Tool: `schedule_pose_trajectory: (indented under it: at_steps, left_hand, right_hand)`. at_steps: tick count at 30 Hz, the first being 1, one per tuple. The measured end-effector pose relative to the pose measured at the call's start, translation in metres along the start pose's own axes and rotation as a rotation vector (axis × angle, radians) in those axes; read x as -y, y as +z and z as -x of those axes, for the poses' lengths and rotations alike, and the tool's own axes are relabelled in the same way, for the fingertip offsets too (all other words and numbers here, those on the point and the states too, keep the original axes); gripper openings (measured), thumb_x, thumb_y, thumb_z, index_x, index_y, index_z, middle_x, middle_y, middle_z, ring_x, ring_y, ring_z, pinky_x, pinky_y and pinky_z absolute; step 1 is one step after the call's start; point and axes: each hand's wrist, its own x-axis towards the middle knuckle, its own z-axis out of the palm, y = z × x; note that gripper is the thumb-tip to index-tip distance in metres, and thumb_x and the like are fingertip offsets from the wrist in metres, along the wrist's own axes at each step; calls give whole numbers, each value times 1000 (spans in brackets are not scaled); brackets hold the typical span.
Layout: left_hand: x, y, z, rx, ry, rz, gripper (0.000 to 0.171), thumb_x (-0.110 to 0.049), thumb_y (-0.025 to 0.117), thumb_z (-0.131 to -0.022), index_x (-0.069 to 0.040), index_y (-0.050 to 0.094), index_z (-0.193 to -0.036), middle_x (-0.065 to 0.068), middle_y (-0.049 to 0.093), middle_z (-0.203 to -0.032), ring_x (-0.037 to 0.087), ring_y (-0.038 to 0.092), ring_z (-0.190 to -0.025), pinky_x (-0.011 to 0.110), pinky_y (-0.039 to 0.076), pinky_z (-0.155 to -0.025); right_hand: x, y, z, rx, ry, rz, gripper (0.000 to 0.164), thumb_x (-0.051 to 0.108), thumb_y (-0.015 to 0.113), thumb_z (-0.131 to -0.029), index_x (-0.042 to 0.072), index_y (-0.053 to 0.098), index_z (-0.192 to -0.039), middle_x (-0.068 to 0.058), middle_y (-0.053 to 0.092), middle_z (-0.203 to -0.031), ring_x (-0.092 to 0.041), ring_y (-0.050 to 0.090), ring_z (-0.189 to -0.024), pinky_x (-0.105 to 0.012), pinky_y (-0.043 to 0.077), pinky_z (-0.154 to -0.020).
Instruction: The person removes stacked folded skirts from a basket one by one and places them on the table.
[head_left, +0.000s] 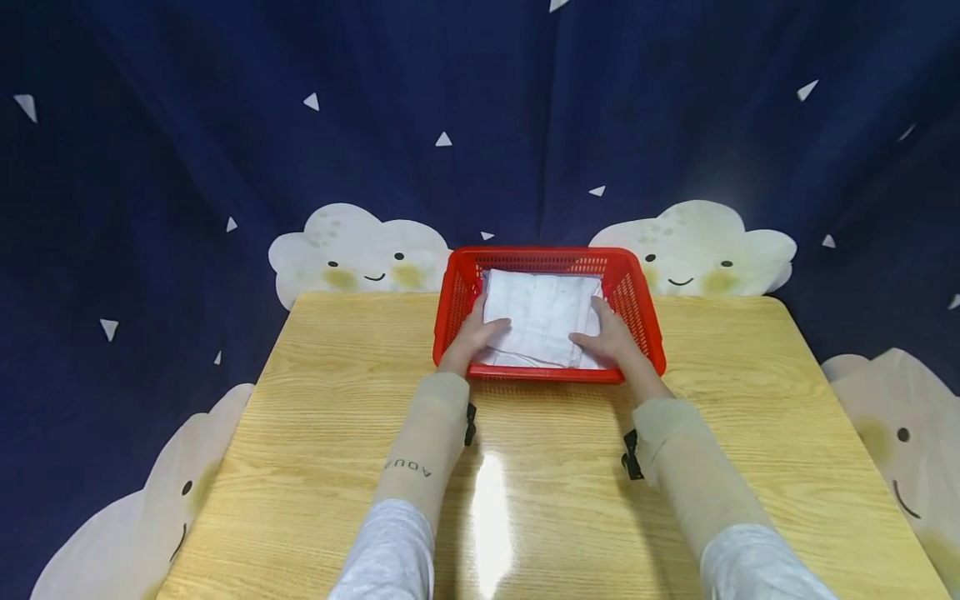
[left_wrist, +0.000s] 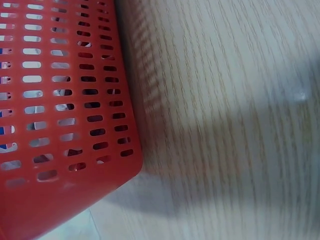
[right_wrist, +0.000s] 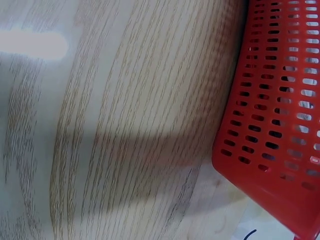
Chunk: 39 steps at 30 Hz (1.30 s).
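Note:
A folded white cloth [head_left: 542,315] lies flat inside the red plastic basket [head_left: 551,374], on top of other folded cloth that shows at its edges. My left hand [head_left: 476,332] reaches over the near rim to the cloth's left side, thumb across its upper face and fingers along the edge. On the opposite side my right hand [head_left: 609,335] mirrors it, thumb over the near right corner and fingers beside the edge. Both thumbs stand spread from the fingers. Neither wrist view includes a hand; each has the slotted basket wall instead.
The basket stands at the far edge of a wooden table [head_left: 345,417]. Behind hangs a dark blue curtain [head_left: 495,108] with white triangles and smiling clouds. A dark strap piece [head_left: 632,457] is under the right sleeve. Light glares off the tabletop between the forearms.

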Motion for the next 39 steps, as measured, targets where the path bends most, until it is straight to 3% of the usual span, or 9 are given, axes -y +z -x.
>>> schedule_pose_trajectory:
  at_steps: [4,12,16,22,28,39]
  left_hand:
    - [-1,0,2,5,0,-12,79,-34,59,-82,-26,14,-147,8,31,-145,27,33,-124,47,27,-105]
    - [-1,0,0,-32,91,-46,69,-27,55,-85,-17,23,-146,9,32,-145,23,31,-129,41,24,-108]
    - [-1,0,0,-39,104,-37,67,-26,54,-86,-17,24,-145,8,33,-145,23,32,-129,40,24,-108]
    - [-4,-1,1,-32,60,39,66,-26,56,-86,-21,25,-145,5,32,-146,22,34,-126,41,25,-107]
    - [-3,-3,-2,-53,95,85,63,-22,59,-85,-17,32,-142,10,38,-141,23,40,-121,38,31,-104]
    - [-4,-9,-2,-79,84,178,60,-18,61,-85,-18,38,-140,12,44,-132,25,44,-111,37,40,-97]
  right_hand:
    - [0,0,0,-21,-32,-27,89,29,69,-79,11,14,-147,-19,25,-146,-36,23,-132,-53,19,-106]
    - [-2,-1,1,3,-5,-69,91,27,69,-80,16,9,-148,-17,20,-149,-36,19,-134,-54,17,-107]
    - [-3,-1,1,-4,6,-95,89,26,69,-80,15,12,-148,-16,21,-149,-35,19,-134,-53,18,-107]
    - [-4,-4,1,0,4,-122,84,22,67,-81,13,16,-147,-17,21,-148,-35,17,-135,-52,18,-107]
    - [-5,-6,1,-19,29,-183,78,19,66,-82,17,22,-146,-17,24,-147,-35,22,-132,-52,21,-106]
    - [0,-8,-1,-52,46,-247,69,11,64,-83,22,32,-143,-14,26,-147,-33,21,-133,-52,21,-106]
